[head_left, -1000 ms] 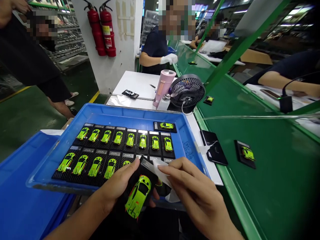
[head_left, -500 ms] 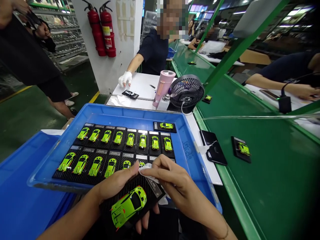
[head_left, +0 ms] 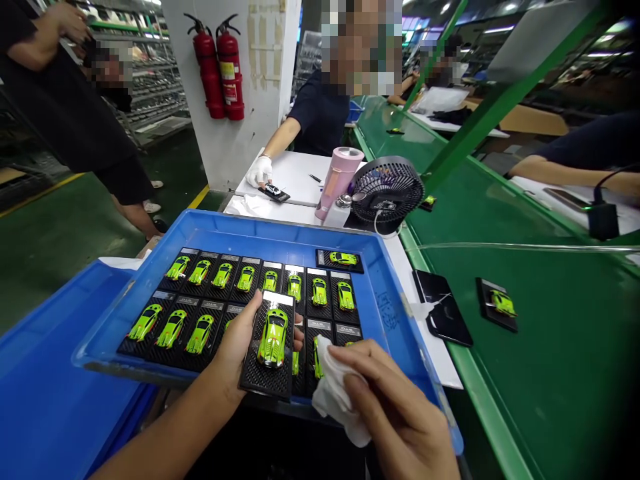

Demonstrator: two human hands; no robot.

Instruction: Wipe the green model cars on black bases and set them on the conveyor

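Left hand clamped on black display base with lime-green model car
Right hand pinches white cloth, lower right of frame

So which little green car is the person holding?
The car on the black base in the left hand. Every other green car sits in the blue tray or on the green workbench, with no hand holding it.

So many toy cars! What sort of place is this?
It looks like a factory: a blue plastic tray holds rows of lime-green model cars on black bases, beside a long green workbench.
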